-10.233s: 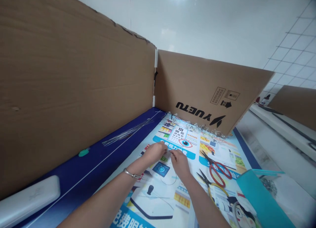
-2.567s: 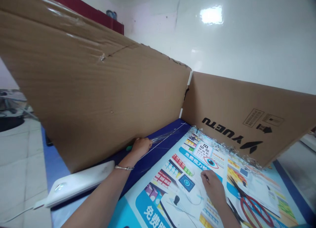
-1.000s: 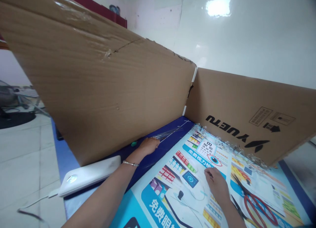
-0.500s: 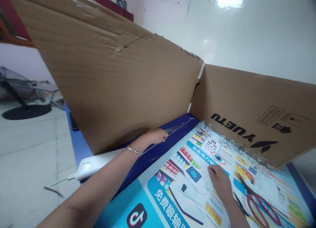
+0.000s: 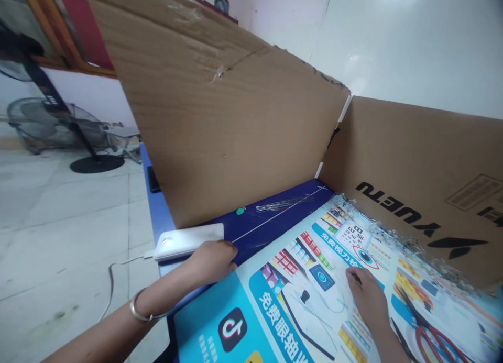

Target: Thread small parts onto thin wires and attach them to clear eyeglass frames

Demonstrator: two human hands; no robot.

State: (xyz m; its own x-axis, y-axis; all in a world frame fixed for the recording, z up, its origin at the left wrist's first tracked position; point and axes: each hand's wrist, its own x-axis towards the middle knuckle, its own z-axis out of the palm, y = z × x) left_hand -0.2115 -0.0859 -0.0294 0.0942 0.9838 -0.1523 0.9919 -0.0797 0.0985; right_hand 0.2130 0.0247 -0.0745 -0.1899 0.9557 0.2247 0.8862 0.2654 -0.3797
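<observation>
My left hand [image 5: 214,261] rests low over the dark blue tabletop [image 5: 271,232], beside a white plugged-in device [image 5: 188,241] and the edge of the printed poster [image 5: 243,295]. Its fingers are curled; whatever they may hold is hidden. Ahead of it lies a bundle of thin wire-like strands [image 5: 281,204]. Over the poster, my right hand [image 5: 367,295] has thumb and fingers pinched together, and what is between them is too small to name. Fine thread-like lines [image 5: 324,300] show on the poster left of it. Red-handled scissors [image 5: 436,339] lie to its right.
Cardboard panels stand along the left [image 5: 236,122] and the back right [image 5: 416,153]. Wire scraps [image 5: 377,221] line the poster's far edge. A small green piece [image 5: 240,211] lies by the left panel. A black-based fan [image 5: 96,163] stands on the floor.
My left hand has drawn back from the strands toward me, near the white device. My right hand keeps its pinch over the poster. The view has turned left.
</observation>
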